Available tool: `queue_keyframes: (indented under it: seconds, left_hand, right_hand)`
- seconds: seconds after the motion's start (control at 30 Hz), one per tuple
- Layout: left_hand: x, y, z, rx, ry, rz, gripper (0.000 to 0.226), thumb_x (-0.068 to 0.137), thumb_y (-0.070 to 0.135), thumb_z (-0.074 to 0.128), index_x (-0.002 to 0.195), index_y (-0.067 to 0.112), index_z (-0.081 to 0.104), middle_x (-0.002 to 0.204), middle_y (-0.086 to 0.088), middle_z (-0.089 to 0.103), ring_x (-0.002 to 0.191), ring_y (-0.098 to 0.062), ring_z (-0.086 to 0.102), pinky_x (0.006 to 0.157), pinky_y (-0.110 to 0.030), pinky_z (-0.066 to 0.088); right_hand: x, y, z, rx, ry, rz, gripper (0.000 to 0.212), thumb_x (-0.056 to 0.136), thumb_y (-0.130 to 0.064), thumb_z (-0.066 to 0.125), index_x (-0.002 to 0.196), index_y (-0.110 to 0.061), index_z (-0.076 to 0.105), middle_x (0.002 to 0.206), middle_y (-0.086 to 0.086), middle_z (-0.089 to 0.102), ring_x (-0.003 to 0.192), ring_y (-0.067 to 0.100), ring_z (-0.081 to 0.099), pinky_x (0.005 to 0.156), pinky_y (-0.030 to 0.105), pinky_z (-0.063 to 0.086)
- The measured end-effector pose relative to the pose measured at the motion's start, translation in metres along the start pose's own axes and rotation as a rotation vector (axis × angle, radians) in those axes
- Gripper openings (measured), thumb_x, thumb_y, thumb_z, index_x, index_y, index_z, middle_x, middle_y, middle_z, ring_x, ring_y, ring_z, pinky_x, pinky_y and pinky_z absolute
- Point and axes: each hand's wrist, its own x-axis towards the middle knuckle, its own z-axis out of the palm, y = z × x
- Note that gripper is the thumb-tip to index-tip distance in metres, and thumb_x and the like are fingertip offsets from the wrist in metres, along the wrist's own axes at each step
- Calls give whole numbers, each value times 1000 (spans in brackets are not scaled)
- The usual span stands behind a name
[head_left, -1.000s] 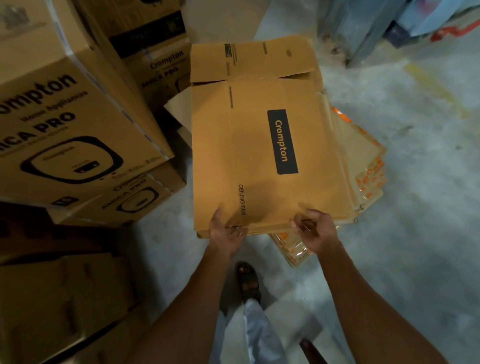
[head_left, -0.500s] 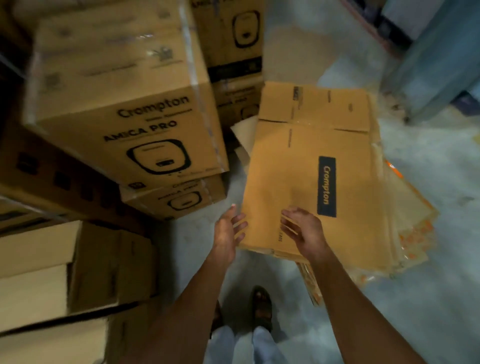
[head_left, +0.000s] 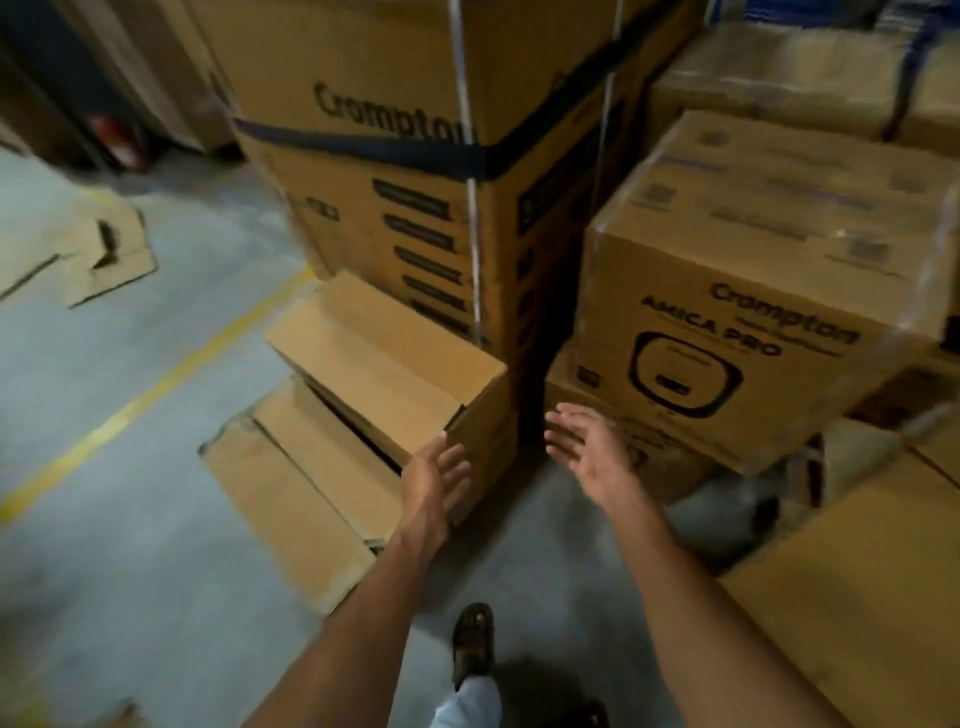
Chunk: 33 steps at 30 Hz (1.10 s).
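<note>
1. Since the earlier frames the head view has swung away from the flattened ceiling-fan sheet. That sheet is out of sight, and both hands, which were at its near edge, have let go of it and come over to a stack of boxes.

2. Head view, hands: the left hand (head_left: 439, 478) is spread with straight fingers and touches the near corner of the plain carton (head_left: 384, 364) without curling round it. The right hand (head_left: 592, 452) is also spread, palm turned inward, and holds nothing. It hangs in the gap just beside that carton's end.

3. Head view, surroundings: the plain carton lies tilted on a lower carton (head_left: 301, 493) on the floor, against the tall strapped stack (head_left: 415, 156). The AMICA PRO box (head_left: 727, 322) stands to the right. A yellow floor line (head_left: 156, 384) and cardboard scraps (head_left: 98, 249) lie to the left.

4. Progress, as a judgement: the reach is nearly finished. There is no grip on the carton yet, and lifting or moving it is still to do.
</note>
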Motion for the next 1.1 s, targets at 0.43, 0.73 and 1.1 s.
queue_keyframes:
  seconds: [0.43,0.73,1.1]
  left_hand:
    - [107,14,-68,-75,100,-143,27,98,32,63,121,18,61,128,-5,63,118,-24,59,108,-49,47]
    - [203,-2,-64,-145,76,-384,95,88,38,75,160,37,12,156,-5,35,131,-32,49,84,-42,60]
    - [225,7,-79,-154,76,-247,103,84,39,79,157,41,6,153,1,32,130,-24,39,110,-54,37]
  right_hand:
    - [105,21,112,-385,27,58,19,101,-11,57,118,-14,64,117,9,70,102,24,68,74,33,56]
    - [229,23,142,-800,161,64,56,99,-26,62,150,-18,41,150,9,45,131,28,46,99,47,50]
    - [280,25,173,-1297,118,-34,74,85,-58,68,146,-21,45,144,9,37,126,34,45,97,46,46]
